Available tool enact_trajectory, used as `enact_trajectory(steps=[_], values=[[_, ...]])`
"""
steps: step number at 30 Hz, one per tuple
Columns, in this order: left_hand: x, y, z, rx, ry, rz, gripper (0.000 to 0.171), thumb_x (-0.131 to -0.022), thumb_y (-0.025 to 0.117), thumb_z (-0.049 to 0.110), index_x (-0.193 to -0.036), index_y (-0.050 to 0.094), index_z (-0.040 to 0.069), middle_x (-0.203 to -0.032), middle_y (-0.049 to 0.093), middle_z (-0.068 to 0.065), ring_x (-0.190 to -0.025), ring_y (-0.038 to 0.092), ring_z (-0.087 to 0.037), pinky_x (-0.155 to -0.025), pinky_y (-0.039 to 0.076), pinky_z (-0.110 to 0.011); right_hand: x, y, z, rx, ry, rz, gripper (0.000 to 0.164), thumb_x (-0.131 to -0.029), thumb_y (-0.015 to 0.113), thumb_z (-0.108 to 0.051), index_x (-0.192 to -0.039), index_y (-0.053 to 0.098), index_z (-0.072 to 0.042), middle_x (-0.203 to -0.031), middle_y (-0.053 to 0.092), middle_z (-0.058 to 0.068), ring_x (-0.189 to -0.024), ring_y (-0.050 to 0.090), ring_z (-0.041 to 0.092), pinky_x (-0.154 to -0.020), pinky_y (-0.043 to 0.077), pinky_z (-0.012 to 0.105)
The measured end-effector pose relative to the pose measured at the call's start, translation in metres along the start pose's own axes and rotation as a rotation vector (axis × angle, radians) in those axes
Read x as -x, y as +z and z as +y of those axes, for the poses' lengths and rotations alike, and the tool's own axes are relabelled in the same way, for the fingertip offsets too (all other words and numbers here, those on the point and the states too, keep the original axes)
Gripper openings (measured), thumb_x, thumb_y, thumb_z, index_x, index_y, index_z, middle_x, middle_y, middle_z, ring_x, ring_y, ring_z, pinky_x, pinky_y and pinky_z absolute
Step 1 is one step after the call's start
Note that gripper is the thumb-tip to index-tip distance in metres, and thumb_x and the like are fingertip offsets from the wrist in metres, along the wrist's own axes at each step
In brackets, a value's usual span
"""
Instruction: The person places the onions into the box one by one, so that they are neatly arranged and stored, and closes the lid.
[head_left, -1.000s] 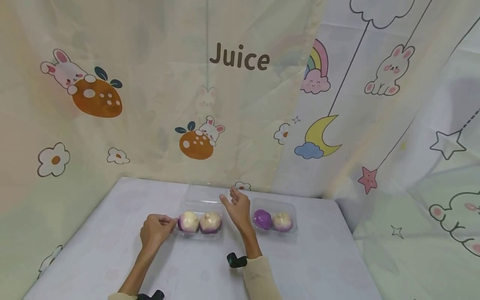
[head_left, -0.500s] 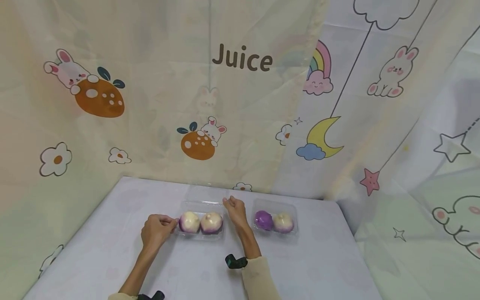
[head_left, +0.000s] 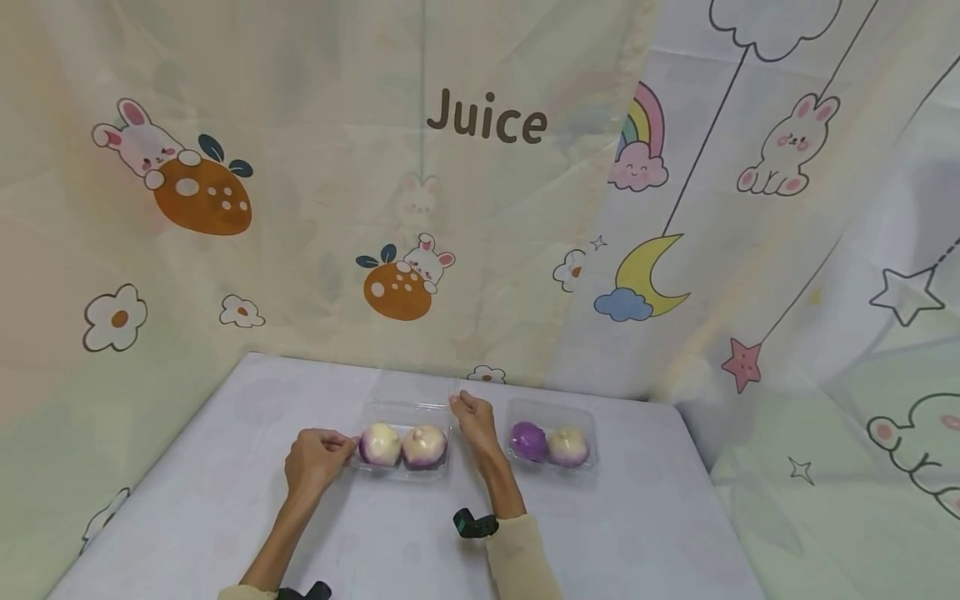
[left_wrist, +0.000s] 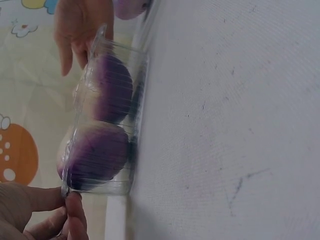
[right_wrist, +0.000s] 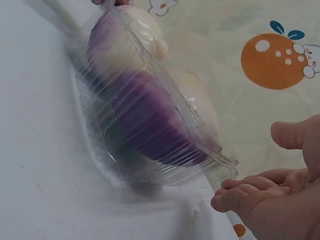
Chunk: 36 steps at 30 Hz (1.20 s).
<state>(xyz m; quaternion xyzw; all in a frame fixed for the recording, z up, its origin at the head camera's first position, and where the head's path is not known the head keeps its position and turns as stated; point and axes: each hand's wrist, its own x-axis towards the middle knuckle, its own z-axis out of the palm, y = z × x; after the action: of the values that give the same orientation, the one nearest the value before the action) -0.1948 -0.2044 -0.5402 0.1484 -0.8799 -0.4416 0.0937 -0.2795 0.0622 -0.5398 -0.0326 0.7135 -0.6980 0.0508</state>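
A clear plastic clamshell box (head_left: 405,475) stands on the table with its lid (head_left: 408,385) raised at the back. Inside sit two round, glossy purple-and-cream things (head_left: 380,444), perhaps turnips; their kind is unclear. My left hand (head_left: 315,460) pinches the box's left rim between thumb and fingers. My right hand (head_left: 475,421) is at the lid's right edge. In the right wrist view, the right thumb (right_wrist: 292,135) stands apart from the fingers (right_wrist: 240,195), which are close to the box's corner. Whether they touch the clear lid is hard to tell.
To the right stands a second clear box (head_left: 585,408), holding one purple round thing (head_left: 528,442) and one purple-and-cream one (head_left: 568,446). A white cloth covers the table (head_left: 622,533). Printed curtains (head_left: 300,208) hang behind and at the sides.
My right hand has come down from above the gap between the boxes to the raised lid's right edge. The left hand keeps its pinch on the rim.
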Motion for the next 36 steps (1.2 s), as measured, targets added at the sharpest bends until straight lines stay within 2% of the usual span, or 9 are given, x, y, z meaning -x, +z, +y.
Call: enact_trajectory(steps=[11, 19, 28, 36], values=[[0.003, 0.001, -0.002, 0.013, -0.024, 0.001, 0.024, -0.094, 0.084, 0.025, -0.082, 0.083, 0.004, -0.066, 0.077, -0.001, -0.058, 0.063, -0.011, -0.058, 0.044, -0.029, 0.006, -0.004, -0.003, 0.003, 0.011, 0.002, 0.063, -0.115, 0.054, -0.026, -0.160, 0.037, 0.015, -0.165, 0.044, 0.033, -0.156, 0.043, 0.050, -0.129, 0.040, 0.065], [0.004, 0.001, -0.003, 0.017, -0.014, 0.011, 0.022, -0.094, 0.083, 0.022, -0.084, 0.083, 0.003, -0.067, 0.077, -0.002, -0.059, 0.065, -0.011, -0.059, 0.045, -0.029, 0.006, -0.007, -0.004, -0.014, 0.016, 0.001, 0.063, -0.116, 0.053, -0.026, -0.161, 0.035, 0.014, -0.167, 0.041, 0.033, -0.158, 0.041, 0.050, -0.130, 0.038, 0.065], [0.000, 0.000, -0.002, 0.020, 0.040, 0.028, 0.021, -0.094, 0.083, 0.019, -0.082, 0.083, 0.001, -0.070, 0.079, -0.006, -0.058, 0.065, -0.010, -0.059, 0.048, -0.030, 0.005, -0.010, -0.012, 0.004, -0.008, 0.034, 0.060, -0.114, 0.057, -0.030, -0.158, 0.046, 0.011, -0.159, 0.055, 0.029, -0.152, 0.051, 0.046, -0.126, 0.045, 0.064], [0.000, 0.001, -0.001, 0.017, 0.042, 0.033, 0.021, -0.093, 0.082, 0.018, -0.080, 0.083, 0.001, -0.066, 0.078, -0.005, -0.057, 0.063, -0.009, -0.059, 0.046, -0.030, 0.006, -0.016, -0.012, 0.005, -0.027, 0.039, 0.049, -0.115, 0.056, -0.029, -0.153, 0.058, 0.003, -0.152, 0.064, 0.022, -0.148, 0.057, 0.043, -0.125, 0.047, 0.061]])
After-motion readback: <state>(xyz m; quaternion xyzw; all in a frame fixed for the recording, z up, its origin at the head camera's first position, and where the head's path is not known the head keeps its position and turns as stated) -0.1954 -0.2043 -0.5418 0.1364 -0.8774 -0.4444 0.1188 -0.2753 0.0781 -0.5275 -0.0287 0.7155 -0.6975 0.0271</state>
